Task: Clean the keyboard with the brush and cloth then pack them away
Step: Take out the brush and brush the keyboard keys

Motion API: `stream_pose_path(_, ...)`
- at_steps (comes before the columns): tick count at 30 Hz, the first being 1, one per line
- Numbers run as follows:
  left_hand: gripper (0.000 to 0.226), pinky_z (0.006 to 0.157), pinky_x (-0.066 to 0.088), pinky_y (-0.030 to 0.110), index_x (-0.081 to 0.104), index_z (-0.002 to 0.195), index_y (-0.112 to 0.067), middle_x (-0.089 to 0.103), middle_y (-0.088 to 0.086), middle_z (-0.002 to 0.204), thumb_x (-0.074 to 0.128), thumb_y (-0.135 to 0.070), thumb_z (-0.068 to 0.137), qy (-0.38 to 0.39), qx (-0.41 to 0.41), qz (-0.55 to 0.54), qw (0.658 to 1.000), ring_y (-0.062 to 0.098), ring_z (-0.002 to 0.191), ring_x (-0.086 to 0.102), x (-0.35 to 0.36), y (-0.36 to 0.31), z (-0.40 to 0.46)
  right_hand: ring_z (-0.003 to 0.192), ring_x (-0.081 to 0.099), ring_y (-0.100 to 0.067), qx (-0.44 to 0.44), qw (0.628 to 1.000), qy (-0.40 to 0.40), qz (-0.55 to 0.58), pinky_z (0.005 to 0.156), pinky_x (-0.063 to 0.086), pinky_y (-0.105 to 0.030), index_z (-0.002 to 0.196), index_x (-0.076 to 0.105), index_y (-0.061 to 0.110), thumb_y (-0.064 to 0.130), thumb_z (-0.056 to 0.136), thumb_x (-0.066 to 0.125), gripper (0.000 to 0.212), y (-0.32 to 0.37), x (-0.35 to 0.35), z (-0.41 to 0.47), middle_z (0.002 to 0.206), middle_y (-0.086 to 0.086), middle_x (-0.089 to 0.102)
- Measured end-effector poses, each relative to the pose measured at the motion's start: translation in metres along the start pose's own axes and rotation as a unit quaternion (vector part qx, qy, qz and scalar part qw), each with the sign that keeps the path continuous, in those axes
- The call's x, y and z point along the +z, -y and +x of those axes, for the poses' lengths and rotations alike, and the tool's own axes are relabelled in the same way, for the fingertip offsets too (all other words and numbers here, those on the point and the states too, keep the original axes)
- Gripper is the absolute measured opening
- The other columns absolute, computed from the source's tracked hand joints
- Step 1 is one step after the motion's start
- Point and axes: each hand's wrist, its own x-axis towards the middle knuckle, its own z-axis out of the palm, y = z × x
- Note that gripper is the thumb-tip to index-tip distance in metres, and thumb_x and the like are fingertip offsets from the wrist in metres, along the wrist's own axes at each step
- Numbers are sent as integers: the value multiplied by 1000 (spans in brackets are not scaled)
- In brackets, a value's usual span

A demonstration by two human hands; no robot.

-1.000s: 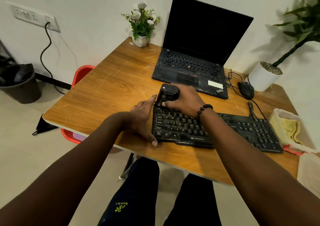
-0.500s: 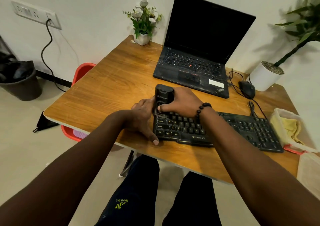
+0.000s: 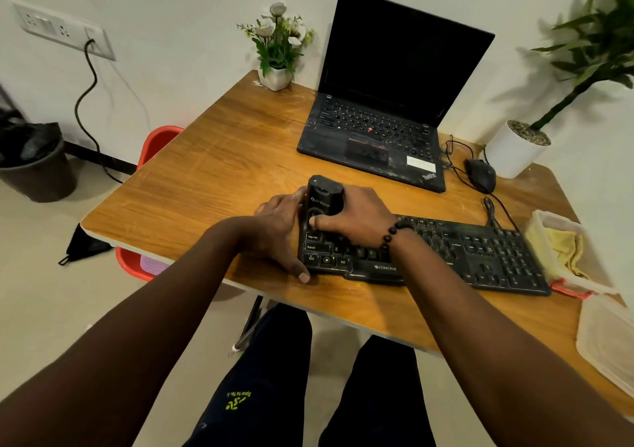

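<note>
We see the black keyboard (image 3: 446, 254) lying near the front edge of the wooden table (image 3: 206, 172), its long axis running from about 9 o'clock to 3 o'clock with a slight downward slant toward the right, key legends facing us. Its cable leaves the back edge toward 1 o'clock.

Our right hand (image 3: 356, 216) curls round a black block-shaped brush (image 3: 324, 196) that stands upright on the keyboard's left end, the thumb pressed on its front face. Our left hand (image 3: 278, 237) braces the keyboard's left edge, with the fingers against the far corner beside the brush and the thumb reaching down to the near corner; whether it truly clamps the keyboard we cannot tell.

Bare table spreads from 9 to 11 o'clock of the hands, out to the rounded left corner. At 6 o'clock only a narrow strip of table lies between keyboard and front edge.

At 12 to 1 o'clock an open laptop (image 3: 377, 131) with a dark screen sits just beyond the brush. A black mouse (image 3: 480, 174) lies at 2 o'clock, with a white plant pot (image 3: 514, 151) behind it. At 3 o'clock a clear plastic box (image 3: 545, 237) holding a yellow cloth (image 3: 566, 247) touches the keyboard's right end, and a clear lid (image 3: 603, 340) rests at 4 o'clock. A small flower pot (image 3: 276, 78) stands at the far edge, at 11 o'clock.
</note>
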Motion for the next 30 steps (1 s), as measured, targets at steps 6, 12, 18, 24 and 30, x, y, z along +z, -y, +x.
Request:
stream_pose_path(6,161,121,13,56,-21,152,-33,1,1,162,88,-72,39,4,-3,-5,1000,33,149,2,-1,1,0,80,61,-3,2,998,-7,62,59,48,-13,112,60,22,37,76,76,42,0,-3,-13,96,9,66)
stream_pose_path(12,161,121,12,55,-24,152,-32,-2,0,163,89,-68,42,10,-5,-8,1000,33,150,0,-1,-1,-3,83,64,-11,11,995,91,38,68,56,-27,109,59,23,40,75,75,41,-2,-6,-17,95,5,67)
stream_pose_path(18,160,119,11,55,-29,151,-34,-3,2,164,91,-63,47,9,1,-21,1000,34,150,0,-3,-3,-6,87,64,-9,27,994,78,72,74,56,-27,114,57,24,41,77,75,44,-6,-2,-31,100,7,67)
stream_pose_path(24,158,119,11,54,-27,152,-31,-3,2,164,91,-59,50,8,-2,-16,1000,34,150,0,-2,-6,-5,88,62,-9,12,997,0,82,77,56,-30,107,57,23,35,77,75,37,-4,2,-41,101,5,66)
stream_pose_path(30,157,119,10,54,-27,152,-31,-3,3,163,92,-55,52,11,-5,-18,1000,33,150,-1,-4,-8,-7,91,62,-8,-2,995,38,96,77,54,-24,113,58,24,37,77,76,42,-2,2,-47,101,9,66)
